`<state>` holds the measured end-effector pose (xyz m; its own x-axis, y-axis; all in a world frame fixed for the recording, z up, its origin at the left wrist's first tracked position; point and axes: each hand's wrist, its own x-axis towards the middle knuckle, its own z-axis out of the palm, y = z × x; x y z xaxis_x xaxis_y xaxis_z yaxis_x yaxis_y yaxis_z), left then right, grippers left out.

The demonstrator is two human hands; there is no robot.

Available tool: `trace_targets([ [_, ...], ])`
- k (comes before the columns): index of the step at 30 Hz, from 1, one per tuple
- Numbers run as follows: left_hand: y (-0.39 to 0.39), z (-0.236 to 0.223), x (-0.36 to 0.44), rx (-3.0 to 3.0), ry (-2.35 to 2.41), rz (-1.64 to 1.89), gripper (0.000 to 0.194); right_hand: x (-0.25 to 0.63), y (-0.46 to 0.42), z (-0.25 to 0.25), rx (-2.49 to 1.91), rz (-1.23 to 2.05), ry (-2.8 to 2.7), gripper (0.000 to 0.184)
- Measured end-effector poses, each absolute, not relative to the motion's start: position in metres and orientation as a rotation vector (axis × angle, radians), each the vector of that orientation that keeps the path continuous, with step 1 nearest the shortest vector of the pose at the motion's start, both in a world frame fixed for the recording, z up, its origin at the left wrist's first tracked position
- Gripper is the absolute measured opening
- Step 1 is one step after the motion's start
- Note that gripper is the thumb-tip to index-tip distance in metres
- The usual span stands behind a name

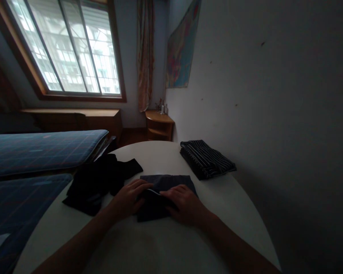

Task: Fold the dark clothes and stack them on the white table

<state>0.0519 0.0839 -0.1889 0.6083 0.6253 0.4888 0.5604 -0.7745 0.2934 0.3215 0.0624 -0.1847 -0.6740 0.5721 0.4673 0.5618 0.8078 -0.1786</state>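
A dark folded garment [171, 182] lies on the round white table [148, 243], with a thin white edge showing along its fold. My left hand [131, 196] grips the left part of that fold, fingers on top and thumb beneath. Opposite it, my right hand [184, 203] pinches the right part of the same fold. The kind of garment cannot be made out in the dim light. Left of my hands, a crumpled black garment [100, 179] is spread near the table's edge. A striped black-and-white garment [205, 158] sits folded at the far right.
Beds or mattresses with blue checked covers [45, 150] adjoin the table on the left. A bare wall [260, 114] runs along the right side. A corner shelf [160, 118] and a wooden desk [100, 113] stand under the window [74, 49] side of the room.
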Motion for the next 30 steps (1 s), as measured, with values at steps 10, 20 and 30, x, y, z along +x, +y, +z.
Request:
trace_targets([
  [10,0.085,-0.192,0.044,2.892,0.962,0.996,0.033,0.331,0.066,-0.182,-0.747,0.101,-2.376,0.028],
  [20,0.059,-0.166,0.065,2.764,0.918,0.643,0.035,0.330,0.062,-0.180,-0.895,0.442,-2.323,0.022],
  [30,0.063,-0.240,0.087,2.787,1.390,0.449,0.062,0.338,0.079,-0.197,-1.614,0.338,-2.302,0.065],
])
